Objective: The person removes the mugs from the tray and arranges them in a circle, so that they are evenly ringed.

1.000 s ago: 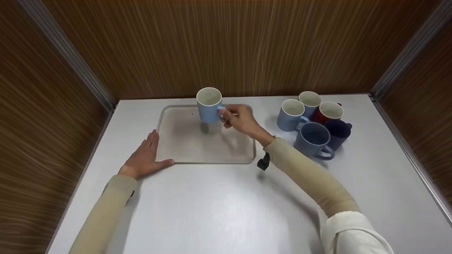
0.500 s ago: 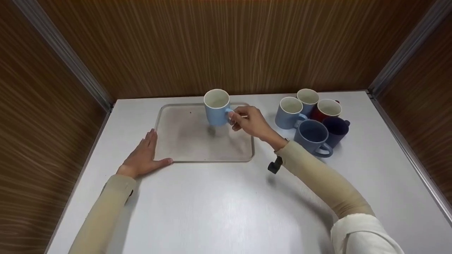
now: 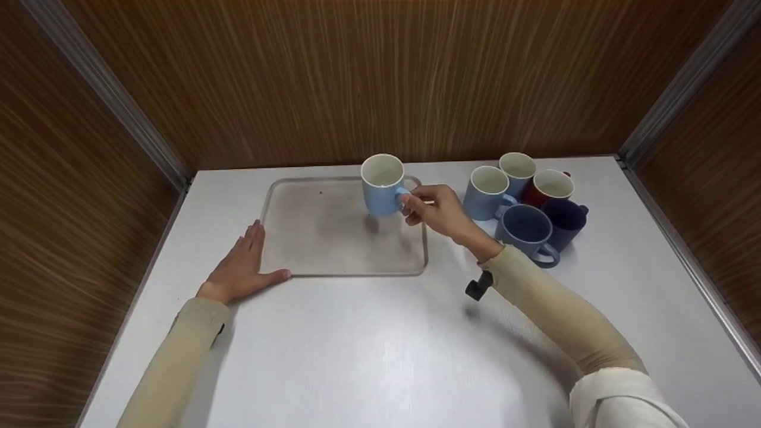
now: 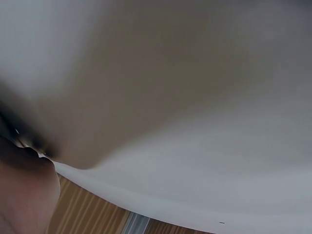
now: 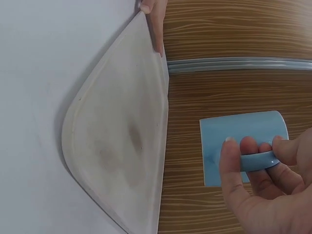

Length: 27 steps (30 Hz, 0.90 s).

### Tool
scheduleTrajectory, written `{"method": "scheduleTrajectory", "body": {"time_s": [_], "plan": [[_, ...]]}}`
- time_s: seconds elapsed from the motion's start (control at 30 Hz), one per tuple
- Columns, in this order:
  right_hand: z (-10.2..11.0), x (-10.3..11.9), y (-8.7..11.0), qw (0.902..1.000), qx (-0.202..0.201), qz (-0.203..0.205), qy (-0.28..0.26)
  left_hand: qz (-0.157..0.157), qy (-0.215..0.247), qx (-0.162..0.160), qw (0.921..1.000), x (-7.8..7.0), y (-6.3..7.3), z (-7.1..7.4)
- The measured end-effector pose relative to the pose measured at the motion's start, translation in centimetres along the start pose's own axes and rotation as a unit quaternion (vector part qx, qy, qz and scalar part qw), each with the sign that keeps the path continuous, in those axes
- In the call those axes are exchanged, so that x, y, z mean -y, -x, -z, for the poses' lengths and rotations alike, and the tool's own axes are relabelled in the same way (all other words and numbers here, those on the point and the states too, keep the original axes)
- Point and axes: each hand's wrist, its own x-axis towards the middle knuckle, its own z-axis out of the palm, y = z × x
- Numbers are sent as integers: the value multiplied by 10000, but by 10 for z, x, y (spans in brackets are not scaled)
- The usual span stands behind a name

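My right hand holds a light blue mug by its handle, upright, over the right part of a shallow beige tray. In the right wrist view the fingers curl round the handle of the mug, and a gap shows between it and the tray. At the tray's near left corner lies my left hand, fingers straight along the left edge and thumb out to the near edge. The left wrist view is mostly a blurred pale surface, with part of the hand at lower left.
Right of the tray stand several mugs close together: two light blue mugs, a red mug, a dark purple mug and a grey-blue mug. Wood-grain panels wall the white table at back and sides.
My right hand has moved rightward and slightly nearer with the light blue mug, still held above the tray. The left hand stays at the tray's corner.
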Motion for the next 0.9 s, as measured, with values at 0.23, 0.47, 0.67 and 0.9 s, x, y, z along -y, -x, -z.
{"method": "scheduleTrajectory", "body": {"time_s": [0.23, 0.47, 0.67, 0.9], "plan": [[7, 1, 10, 9997, 95, -151, -154, -21, 87, -102, 9999, 3, 2, -3], [14, 0, 22, 9992, 75, -175, -358, -51, 122, -129, 9998, 5, 1, -2], [24, -4, 32, 9981, 94, -459, -405, -6, 111, -70, 9999, 5, 1, 0], [31, -10, 45, 9971, 53, -675, -357, 12, 177, -114, 9998, 3, 2, 2]]}}
